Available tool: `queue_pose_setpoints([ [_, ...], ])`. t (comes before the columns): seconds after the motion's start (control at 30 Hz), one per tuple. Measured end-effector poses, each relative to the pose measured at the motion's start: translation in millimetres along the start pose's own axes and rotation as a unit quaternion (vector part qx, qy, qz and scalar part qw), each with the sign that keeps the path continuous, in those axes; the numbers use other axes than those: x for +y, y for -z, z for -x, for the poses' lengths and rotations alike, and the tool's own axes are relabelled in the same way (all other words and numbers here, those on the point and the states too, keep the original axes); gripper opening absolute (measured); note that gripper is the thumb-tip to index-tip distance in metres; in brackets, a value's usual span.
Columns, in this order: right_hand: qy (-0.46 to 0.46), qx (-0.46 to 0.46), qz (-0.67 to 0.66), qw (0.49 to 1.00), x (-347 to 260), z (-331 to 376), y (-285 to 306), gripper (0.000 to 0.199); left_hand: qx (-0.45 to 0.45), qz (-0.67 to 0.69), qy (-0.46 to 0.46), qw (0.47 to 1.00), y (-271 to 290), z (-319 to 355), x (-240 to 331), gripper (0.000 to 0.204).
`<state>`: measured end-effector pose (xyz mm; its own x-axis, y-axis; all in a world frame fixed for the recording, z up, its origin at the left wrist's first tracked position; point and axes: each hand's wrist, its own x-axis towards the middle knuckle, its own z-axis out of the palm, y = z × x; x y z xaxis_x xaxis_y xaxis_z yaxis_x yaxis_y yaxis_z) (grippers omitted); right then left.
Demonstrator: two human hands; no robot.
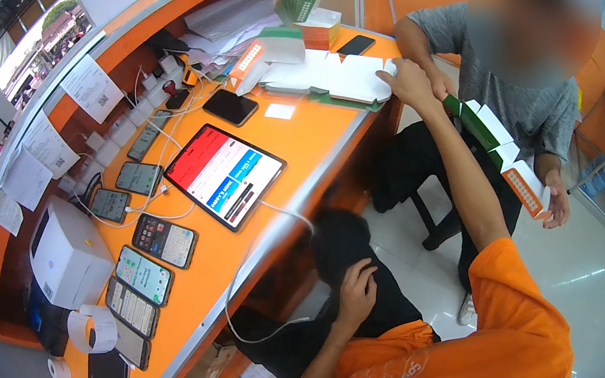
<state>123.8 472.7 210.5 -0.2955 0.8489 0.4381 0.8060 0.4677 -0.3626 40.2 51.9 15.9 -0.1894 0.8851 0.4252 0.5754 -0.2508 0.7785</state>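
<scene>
Right grip (407,83) at white cardboard (354,79), contact unclear

This looks like a small shop or service office, built around an orange counter (204,294). Phones (143,274) lie in rows on the counter with a tablet (225,174) beside them — many on charging cables. At the counter's left end stand a white printer (70,254) and a paper roll (103,329); printed slips (92,88) hang from its raised ledge. White-and-green cartons (356,78) spread over its right end — and beyond its ledge, an opening shows the outdoors (39,49).
</scene>
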Motion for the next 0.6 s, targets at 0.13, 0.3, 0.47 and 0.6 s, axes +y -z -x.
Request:
queue_pose_setpoints([
  [0.13, 0.144, -0.106, -0.058, 0.982, -20.0, 8.5, 14.6, 0.055, 0.008, 0.004, -0.01, 1.0, -1.2, 4.0, -6.1, 0.021],
  [0.3, 0.215, -0.183, -0.036, 0.958, -37.2, -9.5, -8.0, 0.067, -0.011, 0.014, -0.028, 0.999, -1.3, 2.4, -13.9, 0.02],
  [0.47, 0.206, -0.264, 0.022, 0.942, -30.0, -26.6, -20.4, 0.074, -0.014, 0.008, -0.025, 1.0, -6.4, 2.7, -17.8, 0.017],
  [0.6, 0.201, -0.28, 0.022, 0.938, -29.0, -34.4, -14.7, 0.068, -0.005, 0.008, -0.021, 1.0, -6.8, 5.5, -18.5, 0.017],
])
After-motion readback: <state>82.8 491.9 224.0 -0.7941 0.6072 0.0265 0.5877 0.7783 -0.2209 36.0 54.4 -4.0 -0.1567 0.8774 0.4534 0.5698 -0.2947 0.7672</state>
